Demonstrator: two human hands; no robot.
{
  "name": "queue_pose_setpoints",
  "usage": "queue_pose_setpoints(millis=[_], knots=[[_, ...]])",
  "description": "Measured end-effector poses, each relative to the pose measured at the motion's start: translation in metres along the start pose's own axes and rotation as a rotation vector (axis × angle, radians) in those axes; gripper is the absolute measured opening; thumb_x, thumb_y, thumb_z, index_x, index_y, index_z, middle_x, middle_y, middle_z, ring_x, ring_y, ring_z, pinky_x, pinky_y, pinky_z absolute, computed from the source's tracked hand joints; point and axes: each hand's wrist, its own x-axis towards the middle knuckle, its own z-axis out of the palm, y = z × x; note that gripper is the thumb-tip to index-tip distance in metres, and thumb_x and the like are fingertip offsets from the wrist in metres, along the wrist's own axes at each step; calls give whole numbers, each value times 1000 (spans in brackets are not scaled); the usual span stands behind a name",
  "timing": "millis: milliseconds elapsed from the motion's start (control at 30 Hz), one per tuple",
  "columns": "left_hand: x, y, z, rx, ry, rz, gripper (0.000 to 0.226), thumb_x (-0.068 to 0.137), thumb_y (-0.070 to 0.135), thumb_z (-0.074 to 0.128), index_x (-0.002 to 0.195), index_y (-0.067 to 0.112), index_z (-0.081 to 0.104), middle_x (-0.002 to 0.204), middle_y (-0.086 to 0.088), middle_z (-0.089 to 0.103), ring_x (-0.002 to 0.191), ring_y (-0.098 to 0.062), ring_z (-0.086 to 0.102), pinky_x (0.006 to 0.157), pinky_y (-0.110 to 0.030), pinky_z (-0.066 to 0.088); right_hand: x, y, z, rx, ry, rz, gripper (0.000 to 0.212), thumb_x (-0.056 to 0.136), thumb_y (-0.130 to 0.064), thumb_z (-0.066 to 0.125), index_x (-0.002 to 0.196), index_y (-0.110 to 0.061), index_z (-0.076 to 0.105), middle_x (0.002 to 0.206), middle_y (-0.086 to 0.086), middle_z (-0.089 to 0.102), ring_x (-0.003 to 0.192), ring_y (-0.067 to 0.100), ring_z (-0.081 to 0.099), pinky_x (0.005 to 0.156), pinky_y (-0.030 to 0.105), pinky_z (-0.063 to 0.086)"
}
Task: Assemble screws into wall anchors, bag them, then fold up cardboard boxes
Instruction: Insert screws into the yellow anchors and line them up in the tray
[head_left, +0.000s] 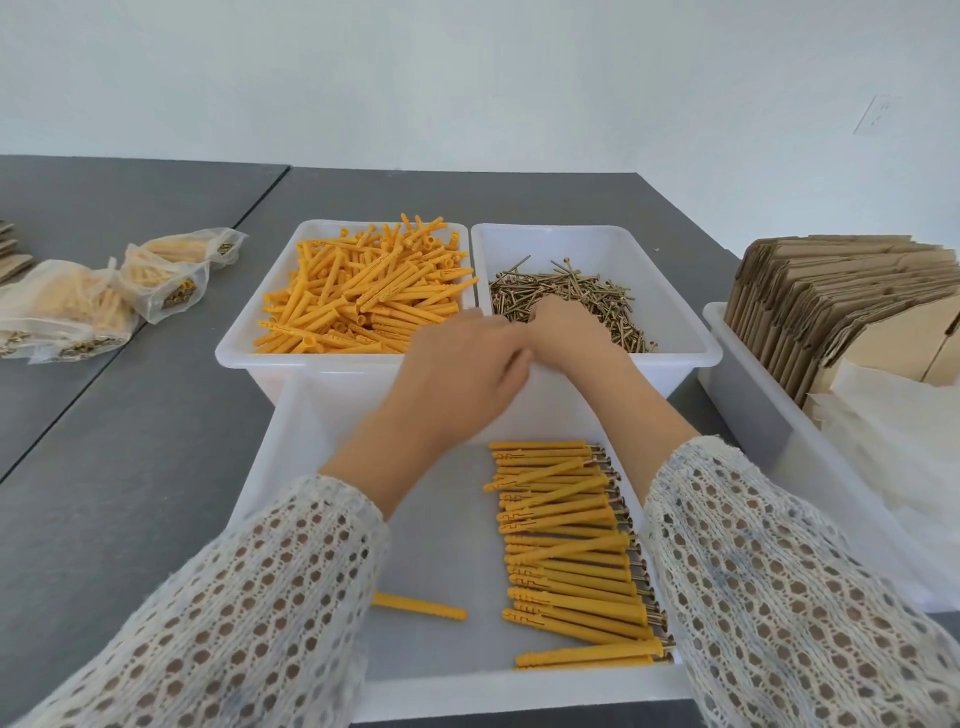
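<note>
Landmark: front tray, white, nearest the person on the grey counter.

Left hand hovered over the tray's far wall, back of hand up, fingers reaching toward the seam between the two bins behind it. Fingertips blurred; couldn't tell whether its grip had anything in it.

Right hand was past the tray's far wall, down in the screw pile. Fingers curled into the screws, tips hidden, so couldn't tell how closed the grip was or whether it held a screw.

Inside the tray, right side: assembled anchors lay in a rough row, yellow bodies pointing left, screw heads at the right ends. One loose anchor lay apart from the row at the tray's left, partly under the left sleeve.

Behind the tray, left: anchor bin, heaped with yellow anchors. Behind the tray, right: screw bin, touching the anchor bin side by side.

Right of the tray: side bin holding flat cardboard stacked on edge, with clear bags in front of the stack.

Far left of the tray, well apart on the counter: filled bags of anchors, lying in a loose cluster.
</note>
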Motion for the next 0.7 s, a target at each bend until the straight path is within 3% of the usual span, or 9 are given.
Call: queue_pose_setpoints(millis=[167,300,400,500,600,700], knots=[[-2,-31,4,121,170,-213,26,97,26,44,79,16,60,78,3,55,76,-19,49,50,-28,31,-3,1,-1,-87,-50,27,26,95,-35,40,89,-13,53,82,1,53,83,25,54,76,36,42],[-2,-56,1,177,188,-406,19,95,26,48,97,14,63,98,-5,57,91,-28,52,73,-39,38,-2,0,-4,-84,-158,7,26,96,-35,40,96,-12,52,95,5,55,92,27,54,89,40,46],[-3,-63,3,119,77,-572,25,91,29,51,113,17,57,114,-8,55,107,-32,50,84,-43,39,0,0,-6,-2,-220,-29,19,93,-24,45,78,-13,49,81,3,51,79,24,48,72,33,41],[-2,-66,6,32,-47,-624,35,92,33,49,124,20,51,121,-6,57,116,-32,51,93,-46,41,0,-1,-8,56,-243,-37,18,92,-16,47,77,-9,52,72,3,48,66,20,44,62,29,36],[0,-70,5,-33,-155,-602,36,94,36,47,127,24,54,118,1,64,110,-27,57,94,-46,45,-1,0,-8,90,-210,-36,29,88,-9,46,62,-14,34,60,1,34,54,18,30,52,29,25],[0,-70,2,-54,-191,-559,28,95,38,47,117,29,63,107,7,66,98,-21,59,88,-44,50,-1,0,-7,106,-198,-22,28,86,-3,43,61,-13,32,60,2,31,53,18,27,52,29,23]])
